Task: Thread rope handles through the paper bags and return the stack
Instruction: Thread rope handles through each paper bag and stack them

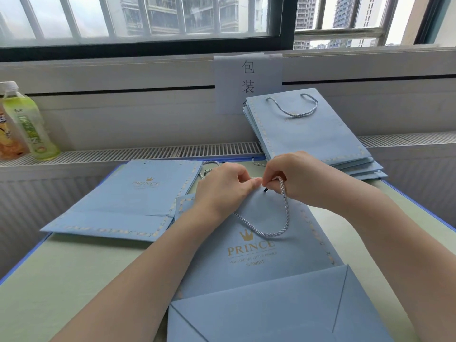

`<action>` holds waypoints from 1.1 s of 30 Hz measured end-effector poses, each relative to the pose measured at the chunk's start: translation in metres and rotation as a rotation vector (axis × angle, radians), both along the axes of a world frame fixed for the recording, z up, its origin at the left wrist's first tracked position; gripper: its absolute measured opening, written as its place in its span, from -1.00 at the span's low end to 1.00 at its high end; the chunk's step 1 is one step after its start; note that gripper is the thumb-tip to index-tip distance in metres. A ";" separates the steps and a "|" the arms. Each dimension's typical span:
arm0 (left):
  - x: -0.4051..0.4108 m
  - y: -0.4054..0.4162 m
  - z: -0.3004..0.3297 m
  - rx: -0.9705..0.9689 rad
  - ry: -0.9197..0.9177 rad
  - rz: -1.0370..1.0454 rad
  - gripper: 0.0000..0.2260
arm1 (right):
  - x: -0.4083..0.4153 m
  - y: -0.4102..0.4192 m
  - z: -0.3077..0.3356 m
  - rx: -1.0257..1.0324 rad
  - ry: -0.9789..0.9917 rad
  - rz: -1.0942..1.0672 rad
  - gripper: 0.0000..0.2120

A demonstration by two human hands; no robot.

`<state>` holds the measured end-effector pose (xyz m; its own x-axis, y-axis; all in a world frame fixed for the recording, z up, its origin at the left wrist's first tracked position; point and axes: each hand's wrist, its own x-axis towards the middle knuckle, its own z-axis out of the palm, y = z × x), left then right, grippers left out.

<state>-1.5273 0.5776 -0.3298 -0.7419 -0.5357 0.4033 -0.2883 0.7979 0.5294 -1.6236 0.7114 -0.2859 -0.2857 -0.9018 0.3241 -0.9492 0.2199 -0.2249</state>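
Pale blue paper, the bag [259, 245] lay flat at centre so its top edge faced both hands; the left hand [222, 191] pinched that edge, steadying it; the right hand [293, 178] pinched the rope [286, 213] near its dark tip, seemingly at the hole; the done stack [311, 134] leaned behind, the unthreaded pile [128, 203] lay left, bare table [74, 272] nearer.

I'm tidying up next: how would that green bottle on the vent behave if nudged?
The green bottle stands tall and narrow, so it probably tips easily. Its round body would likely roll. It looks full, so fairly heavy.
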 end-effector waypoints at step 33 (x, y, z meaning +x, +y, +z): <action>0.015 0.004 0.023 -0.180 0.082 -0.052 -0.81 | -0.011 -0.004 -0.006 -0.156 -0.247 0.003 -0.80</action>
